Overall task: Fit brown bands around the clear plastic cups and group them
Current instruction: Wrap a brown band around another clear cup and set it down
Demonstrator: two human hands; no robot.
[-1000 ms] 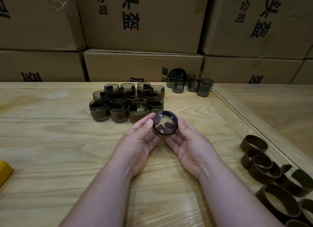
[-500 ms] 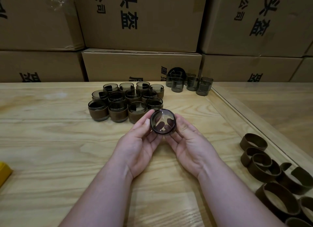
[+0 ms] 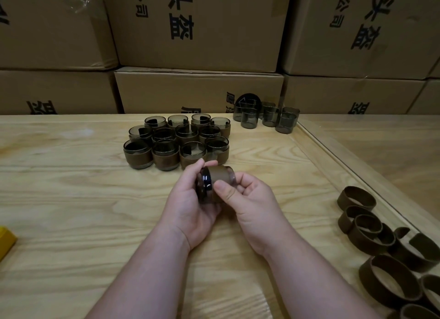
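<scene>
The loose brown bands [image 3: 371,233] at the near right are cut off by the frame edge, and the yellow object [image 3: 6,240] at the left edge is too cropped to identify. Over the tabletop [image 3: 71,199], just near of the grouped banded cups [image 3: 176,140], both hands grip one banded cup [image 3: 215,184] lying on its side — partly hidden by fingers. The left hand [image 3: 190,206] cradles its dark end; the right hand [image 3: 247,199] curls round the band, thumb on top — bare cups [image 3: 269,116] stand far right.
</scene>
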